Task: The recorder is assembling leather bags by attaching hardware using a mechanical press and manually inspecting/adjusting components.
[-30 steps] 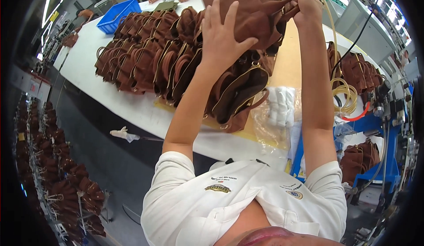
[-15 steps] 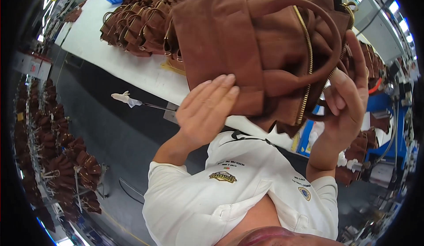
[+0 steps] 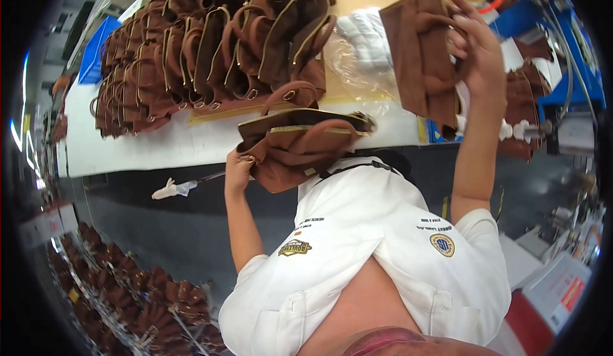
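Close to the table's front edge is a brown handbag [image 3: 294,155] with a gold zipper, its top gaping and two rounded handles up. My left hand [image 3: 238,171] is closed on its left end. Farther right, my right hand [image 3: 477,49] grips a second brown handbag [image 3: 415,62] by its zippered side; this one is raised and turned with its flat panel to the left. Part of that bag is hidden behind my fingers.
Rows of brown handbags [image 3: 211,49] fill the white table's [image 3: 89,155] left half. Clear plastic wrapping [image 3: 364,43] lies between them and the raised bag. A blue bin [image 3: 99,49] stands far left; racks of brown pieces [image 3: 140,292] stand lower left. Blue equipment [image 3: 575,62] is at right.
The large bag that was close in front of me has moved right in my right hand. My left hand has left its flat panel, moved down-left and taken hold of another bag.
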The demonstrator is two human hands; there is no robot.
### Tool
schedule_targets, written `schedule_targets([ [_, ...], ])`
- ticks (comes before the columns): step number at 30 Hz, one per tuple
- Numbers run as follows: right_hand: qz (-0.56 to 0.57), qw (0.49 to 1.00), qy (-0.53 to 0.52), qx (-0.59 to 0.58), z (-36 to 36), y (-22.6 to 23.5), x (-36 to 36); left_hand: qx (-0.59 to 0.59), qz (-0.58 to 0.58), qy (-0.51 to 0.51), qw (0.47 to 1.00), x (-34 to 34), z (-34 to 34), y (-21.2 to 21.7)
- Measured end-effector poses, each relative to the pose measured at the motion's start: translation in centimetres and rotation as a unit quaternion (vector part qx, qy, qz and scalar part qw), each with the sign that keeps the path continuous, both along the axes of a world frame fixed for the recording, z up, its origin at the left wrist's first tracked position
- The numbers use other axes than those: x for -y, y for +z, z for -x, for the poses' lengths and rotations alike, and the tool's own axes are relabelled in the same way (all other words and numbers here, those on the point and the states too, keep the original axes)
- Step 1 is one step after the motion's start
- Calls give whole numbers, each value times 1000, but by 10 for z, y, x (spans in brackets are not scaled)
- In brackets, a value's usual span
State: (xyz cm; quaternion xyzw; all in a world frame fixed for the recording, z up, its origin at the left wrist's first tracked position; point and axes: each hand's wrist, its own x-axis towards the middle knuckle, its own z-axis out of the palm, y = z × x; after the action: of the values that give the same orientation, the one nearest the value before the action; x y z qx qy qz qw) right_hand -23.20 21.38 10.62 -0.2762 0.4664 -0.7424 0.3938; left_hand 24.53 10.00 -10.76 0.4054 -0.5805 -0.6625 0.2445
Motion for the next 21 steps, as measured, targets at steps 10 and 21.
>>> schedule_targets([
  [10,101,981,-122,116,-27,-30,17,31,5,25,999,26,-2,39],
  [21,-70,987,-83,117,-35,-103,-4,451,277,-105,842,62,18,99],
])
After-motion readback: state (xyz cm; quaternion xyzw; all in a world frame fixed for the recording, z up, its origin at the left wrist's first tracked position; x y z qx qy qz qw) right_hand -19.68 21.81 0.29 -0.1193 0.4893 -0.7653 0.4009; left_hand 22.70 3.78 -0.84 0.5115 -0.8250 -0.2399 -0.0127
